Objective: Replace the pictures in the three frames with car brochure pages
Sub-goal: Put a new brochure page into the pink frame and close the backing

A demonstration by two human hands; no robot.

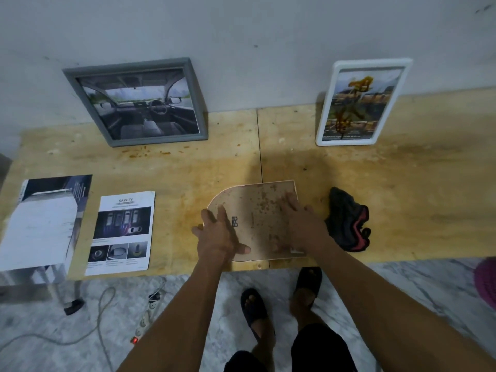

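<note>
— What is lying under the person's hands?

— A flat brown fibreboard frame back (257, 218), face-down near the front edge of the pale plywood table (402, 200). One far corner is rounded into an arch and the other is square; its surface is looking mottled with darker flecks. The left hand (218, 234) is resting on its left side, fingers fairly straight and thumb spread along the board. The right hand (298, 224) is pressing flat on the right half, fingers extended, grasping nothing.

— And the frames?

— Two are leaning upright against the grey wall: a grey moulded frame (134, 103) showing a car interior, and well to its right a white smooth-edged frame (362, 103) whose picture is hard to read, with orange blotches across it.

— Any brochure pages?

— Two are lying on the table's left. A glossy page headed "SAFETY" (122, 232) is sitting near the front edge; its small text is too fine to make out. Beside it a darker brochure sheet (45, 221) is overhanging the edge, washed out by glare.

— Anything else?

— One crumpled dark cloth (347, 220) with a red stripe is lying just right of the board. Below, on marbled flooring, a white power strip (146, 318) with a red light is trailing a grey cable, and two sandalled feet are showing.
</note>
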